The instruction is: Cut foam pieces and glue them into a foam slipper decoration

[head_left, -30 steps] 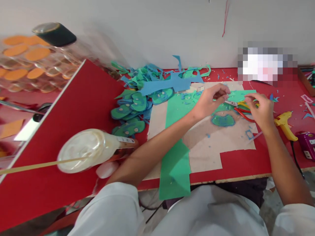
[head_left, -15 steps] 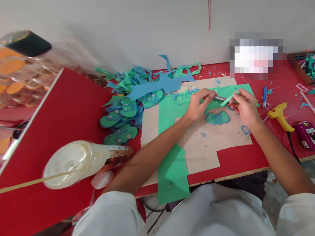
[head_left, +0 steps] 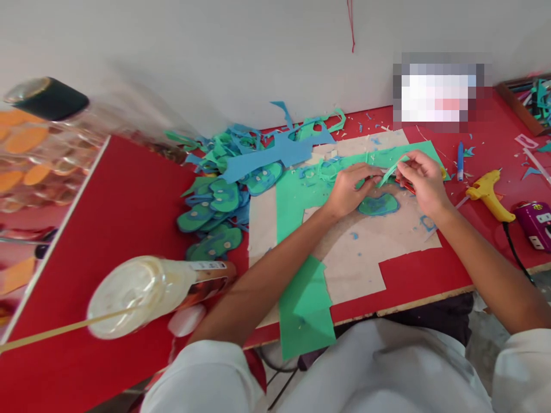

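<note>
Above the worktable, my left hand [head_left: 350,188] pinches at the lower end of a narrow green foam strip [head_left: 391,171]. My right hand [head_left: 424,178] has the strip's upper part between thumb and fingers. Below and behind the strip shows a thin grey tool with a red part [head_left: 407,184]; its kind is unclear, and my fingers partly cover it. A green cut-out shape with a blue edge [head_left: 379,205] lies flat on the beige sheet [head_left: 348,252], just under my hands. A large green foam sheet [head_left: 297,189] lies partly beneath my left forearm.
Stacked blue-green cut-outs [head_left: 210,215] and foam scraps [head_left: 241,140] lie at the left. To the right are a blue pen [head_left: 460,160], a yellow glue gun [head_left: 488,192] and a purple socket block [head_left: 534,223]. A glue bottle [head_left: 172,284] stands by my left arm.
My left fingers have moved from the grey tool to the lower end of the green strip. The strip now stands steeper between both hands. The view has shifted slightly.
</note>
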Demonstrator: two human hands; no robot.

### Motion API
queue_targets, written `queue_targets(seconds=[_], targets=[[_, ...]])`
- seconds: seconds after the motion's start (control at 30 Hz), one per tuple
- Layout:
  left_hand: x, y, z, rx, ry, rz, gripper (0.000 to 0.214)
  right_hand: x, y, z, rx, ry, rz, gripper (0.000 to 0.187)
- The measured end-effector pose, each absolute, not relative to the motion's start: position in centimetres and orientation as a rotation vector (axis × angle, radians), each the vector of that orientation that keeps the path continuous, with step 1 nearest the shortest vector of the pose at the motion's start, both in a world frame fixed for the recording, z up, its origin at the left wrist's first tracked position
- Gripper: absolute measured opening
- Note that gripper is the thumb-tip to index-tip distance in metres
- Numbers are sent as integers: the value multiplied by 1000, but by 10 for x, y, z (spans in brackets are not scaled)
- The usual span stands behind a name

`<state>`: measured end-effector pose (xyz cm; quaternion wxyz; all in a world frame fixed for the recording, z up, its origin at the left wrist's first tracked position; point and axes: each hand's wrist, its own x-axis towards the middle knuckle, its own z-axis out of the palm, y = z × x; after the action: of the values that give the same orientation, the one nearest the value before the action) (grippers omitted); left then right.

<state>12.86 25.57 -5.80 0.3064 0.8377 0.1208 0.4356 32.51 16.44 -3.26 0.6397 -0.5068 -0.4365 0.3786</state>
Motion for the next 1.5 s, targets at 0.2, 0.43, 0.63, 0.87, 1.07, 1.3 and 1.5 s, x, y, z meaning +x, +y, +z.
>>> queue_targets(seconds=[0.2,0.43,0.63,0.87,1.07,1.3,1.5], targets=[[127,254,-60,2423,262,1278,26,327,164,-36,-1178,-954,887,54],[127,249,-66,2429,413,1203,23,328,163,-38,-1158,-947,947,53],[124,249,-63,2426,309,1163,26,330,165,-41,-1209,-1039,833,48],[128,254,-57,2417,70,1157,14,329,164,-45,-1309,-1291,553,37],[131,257,-62,2320,121,1292,15,324,159,-39,-1356,-1473,454,23],[128,255,-58,2233,266,1235,24,318,155,-39,-1363,-1562,464,9],[129,254,-57,2241,354,1221,32,316,156,-40,-1327,-1512,569,10]])
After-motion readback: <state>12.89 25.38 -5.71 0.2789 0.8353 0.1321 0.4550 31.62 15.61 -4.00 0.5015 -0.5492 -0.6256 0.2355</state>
